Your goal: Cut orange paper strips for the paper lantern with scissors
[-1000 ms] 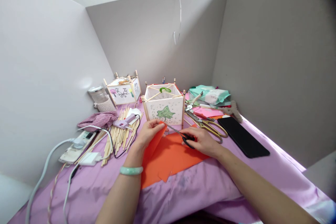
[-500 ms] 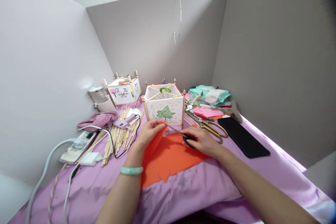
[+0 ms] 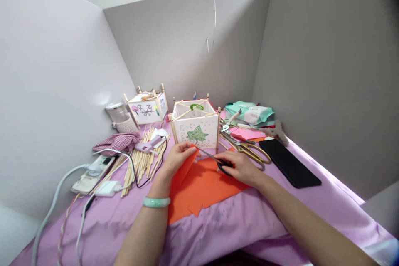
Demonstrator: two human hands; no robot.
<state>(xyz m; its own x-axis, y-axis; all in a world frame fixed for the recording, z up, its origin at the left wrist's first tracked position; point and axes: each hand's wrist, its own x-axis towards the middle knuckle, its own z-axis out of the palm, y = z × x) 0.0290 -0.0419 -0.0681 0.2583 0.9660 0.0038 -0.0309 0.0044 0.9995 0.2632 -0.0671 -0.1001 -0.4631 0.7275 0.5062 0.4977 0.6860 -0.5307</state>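
A bright orange sheet [image 3: 215, 185], paper or felt, lies over the purple cloth in front of me. My left hand [image 3: 179, 158] pinches its raised far-left corner between thumb and fingers. Black-handled scissors [image 3: 225, 168] are held in my right hand [image 3: 240, 168], their blades pointing left at the pinched corner. The blade tips meet the orange edge near my left fingertips; whether they are cutting is too small to tell. Just beyond my hands stands a square lantern [image 3: 196, 131] of wooden sticks and white panels, with a green leaf drawn on the front.
At left are wooden sticks [image 3: 141, 166], a purple glue gun [image 3: 149, 145], a power strip [image 3: 90, 176] with cords, and a jar [image 3: 118, 113]. A second lantern [image 3: 146, 110] stands behind. Gold-handled scissors [image 3: 255, 156], a black phone [image 3: 289, 163] and a wipes pack [image 3: 249, 112] lie right.
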